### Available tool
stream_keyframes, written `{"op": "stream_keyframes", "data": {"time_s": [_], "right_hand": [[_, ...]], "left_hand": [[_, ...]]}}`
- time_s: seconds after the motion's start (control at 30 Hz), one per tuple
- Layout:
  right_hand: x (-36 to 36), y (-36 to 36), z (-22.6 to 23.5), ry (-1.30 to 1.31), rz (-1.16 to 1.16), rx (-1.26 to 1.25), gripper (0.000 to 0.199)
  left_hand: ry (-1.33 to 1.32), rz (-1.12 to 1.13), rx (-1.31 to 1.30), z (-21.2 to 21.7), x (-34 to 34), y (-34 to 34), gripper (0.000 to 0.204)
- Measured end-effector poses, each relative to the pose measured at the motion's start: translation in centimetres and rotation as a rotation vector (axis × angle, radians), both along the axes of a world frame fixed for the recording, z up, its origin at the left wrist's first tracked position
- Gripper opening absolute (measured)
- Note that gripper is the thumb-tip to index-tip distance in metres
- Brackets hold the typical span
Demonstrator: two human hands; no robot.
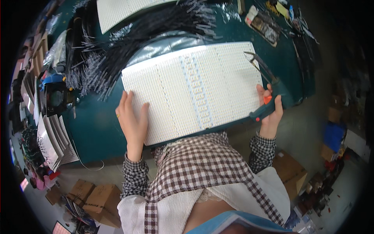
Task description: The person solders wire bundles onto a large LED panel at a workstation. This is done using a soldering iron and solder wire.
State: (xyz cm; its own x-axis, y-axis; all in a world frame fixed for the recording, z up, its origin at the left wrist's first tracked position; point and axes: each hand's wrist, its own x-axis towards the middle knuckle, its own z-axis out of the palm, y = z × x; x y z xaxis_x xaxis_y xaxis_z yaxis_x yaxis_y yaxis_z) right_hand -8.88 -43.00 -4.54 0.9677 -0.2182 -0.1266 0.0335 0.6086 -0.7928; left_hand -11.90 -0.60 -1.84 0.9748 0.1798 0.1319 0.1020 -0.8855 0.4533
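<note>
Gripping 1 green pistol-grip tool [281, 93]: right hand [271, 111] | left hand [133, 121]: spread, at white panel [226, 87]

Bare desk [91, 130] L of L hand [133, 120] is leaving room; blk wire bundle [156, 34] is blocking behind wht board [226, 89], grn tool [281, 93] in R hand [275, 113] is obstructing its R end.

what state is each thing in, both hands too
White sheet, lying flat on the green table
Green gun-shaped tool, held, prongs over the sheet; on or off unclear
Right hand, closed around the tool
Left hand, open, at the sheet's left edge
Dark strands, heaped in bunches
Cardboard boxes, open or shut unclear
</note>
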Motion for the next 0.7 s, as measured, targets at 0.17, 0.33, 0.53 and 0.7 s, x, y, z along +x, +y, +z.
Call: {"op": "stream_keyframes", "data": {"time_s": [0.17,0.33,0.53,0.7], "right_hand": [[-0.7,0.2,1.9,0.068,0.067,0.04,0.048],[0.3,1.5,2.5,0.067,0.116,0.036,0.052],[-0.1,0.9,1.3,0.072,0.108,0.023,0.055],[0.1,0.7,0.8,-0.022,0.13,0.202,0.057]], "left_hand": [[-0.086,-0.121,0.079,4.4,3.8,1.2,0.05],[-0.19,-0.45,0.018,2.2,18.7,1.1,0.067],[-0.236,-0.645,0.102,-0.9,23.8,0.9,0.035],[-0.294,-0.503,0.075,1.2,22.8,0.2,0.03]]}}
